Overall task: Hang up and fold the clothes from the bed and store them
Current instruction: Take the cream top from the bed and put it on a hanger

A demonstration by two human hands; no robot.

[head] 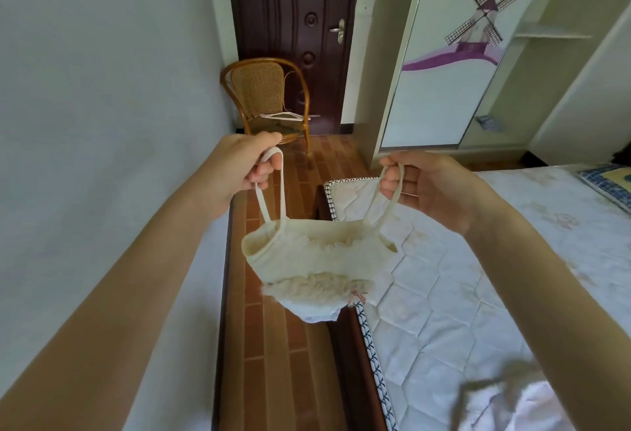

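Two straps are all that carry the cream top (307, 259) in the head view: your left hand (254, 166) pinches one loop, your right hand (420, 184) curls round the other, and the garment hangs free above the bed's near-left edge, over the strip of floor (273, 345) beside the mattress (478, 277). By my reading you are early in the job; this piece is neither hung nor folded yet, and a blurred heap of pale clothes (512, 403) waits at the bed's near edge. A white hanger (286, 116) lies on the rattan chair (266, 102) past the far-left corner, near the dark door (297, 37). The wardrobe (454, 54) stands beyond the bed's far edge, open on its right side. Nothing I can see blocks your way to either.
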